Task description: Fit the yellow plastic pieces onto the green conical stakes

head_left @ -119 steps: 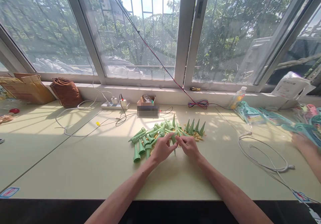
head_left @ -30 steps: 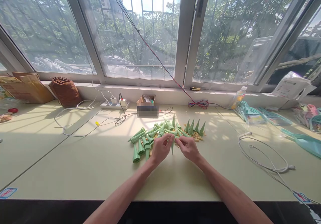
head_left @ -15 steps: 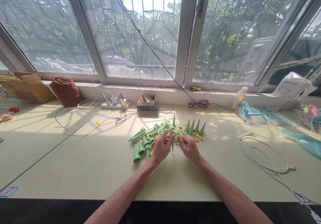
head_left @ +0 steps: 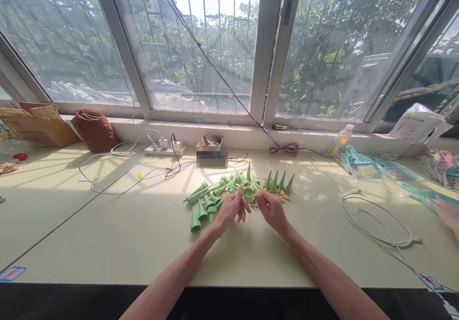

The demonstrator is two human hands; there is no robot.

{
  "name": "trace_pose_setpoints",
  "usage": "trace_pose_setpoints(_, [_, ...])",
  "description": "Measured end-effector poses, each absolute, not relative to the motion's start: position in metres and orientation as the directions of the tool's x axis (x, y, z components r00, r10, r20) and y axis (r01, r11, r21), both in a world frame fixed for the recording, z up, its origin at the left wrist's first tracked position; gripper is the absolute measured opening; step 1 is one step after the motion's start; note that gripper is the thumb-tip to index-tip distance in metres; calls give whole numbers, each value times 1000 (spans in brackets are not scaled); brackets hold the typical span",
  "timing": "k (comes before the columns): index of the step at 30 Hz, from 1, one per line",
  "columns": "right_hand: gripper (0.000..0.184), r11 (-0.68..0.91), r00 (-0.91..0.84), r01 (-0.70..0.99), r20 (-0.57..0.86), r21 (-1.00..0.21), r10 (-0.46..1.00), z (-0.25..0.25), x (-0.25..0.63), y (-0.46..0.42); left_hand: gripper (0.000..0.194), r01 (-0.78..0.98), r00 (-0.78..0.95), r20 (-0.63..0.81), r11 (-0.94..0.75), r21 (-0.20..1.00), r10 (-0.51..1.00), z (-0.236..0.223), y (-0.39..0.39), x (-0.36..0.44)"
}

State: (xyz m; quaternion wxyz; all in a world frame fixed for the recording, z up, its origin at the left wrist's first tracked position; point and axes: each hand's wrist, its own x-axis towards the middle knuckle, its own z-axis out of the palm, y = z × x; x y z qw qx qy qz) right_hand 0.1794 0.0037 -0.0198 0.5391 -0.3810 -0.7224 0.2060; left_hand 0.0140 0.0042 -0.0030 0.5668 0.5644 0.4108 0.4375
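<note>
Between my two hands a hollow green plastic spike (head_left: pixel 248 193) shows its round open end towards me; its point is out of sight. My left hand (head_left: pixel 232 209) is curled beside it, thumb up, and appears to grip it from the left. On the other side my right hand (head_left: pixel 271 208) is closed in a pinch close to the rim; whatever its fingertips hold is too small to make out. A heap of similar green spikes (head_left: pixel 202 210) lies left of and behind my hands. Several more spikes (head_left: pixel 274 183) stand point up at the right, among small yellowish pegs (head_left: pixel 283 197).
A small open box (head_left: pixel 209 143) and a power strip (head_left: pixel 165 149) stand at the back. Looped white cable (head_left: pixel 376 234) lies on the right. At the right edge another person's hand (head_left: pixel 448 212) touches a teal plastic item (head_left: pixel 418 193). A bottle (head_left: pixel 340 139) stands near the window.
The spike, earlier hanging point down from my left hand, has tipped so its open end faces me. My left fingers have shifted lower. Another person's hand has come in at the right.
</note>
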Motion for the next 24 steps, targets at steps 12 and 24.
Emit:
trace_pose_setpoints(12, [36,600,-175,217,574,-770,800,-27,183,5,55,-203,470,-16,125,971,882,5,4,10])
trace_pose_setpoints(24, [40,527,-135,171,510,-832,849,-31,181,8,52,-45,431,91,-80,996,898,1,6,8])
